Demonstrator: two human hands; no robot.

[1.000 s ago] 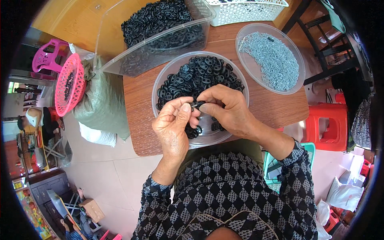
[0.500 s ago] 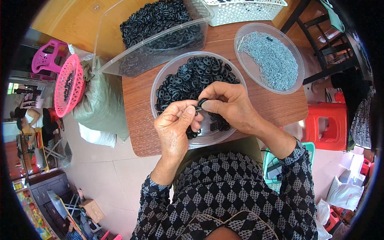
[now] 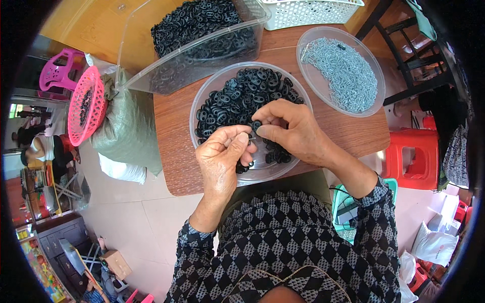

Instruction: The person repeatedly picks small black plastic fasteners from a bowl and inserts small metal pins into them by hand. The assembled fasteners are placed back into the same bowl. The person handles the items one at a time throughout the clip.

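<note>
Over the near part of a round clear tub (image 3: pixel 198 92), my two hands work close together. Between thumb and fingers, my right hand (image 3: pixel 292 126) pinches a small black plastic piece (image 3: pixel 256 124). My left hand (image 3: pixel 222 156) is closed just beside it, thumb against the fingers; a dark bit shows at its fingertips, too small to make out. Many black two-holed plastic pieces (image 3: pixel 237 96) fill the tub below. To the right, a shallow clear round dish (image 3: pixel 307 70) holds a heap of small silvery metal pins (image 3: pixel 343 73).
A large clear bin (image 3: pixel 187 68) of black pieces stands behind the tub, beside a white perforated basket (image 3: pixel 313 14). Left of the wooden table (image 3: pixel 177 177), a pink basket (image 3: pixel 76 123) sits by a stuffed sack (image 3: pixel 129 131). A red stool (image 3: pixel 414 161) stands at right.
The black piece in my right fingers has turned, and my fingertips have moved slightly apart. The left hand has hardly moved.
</note>
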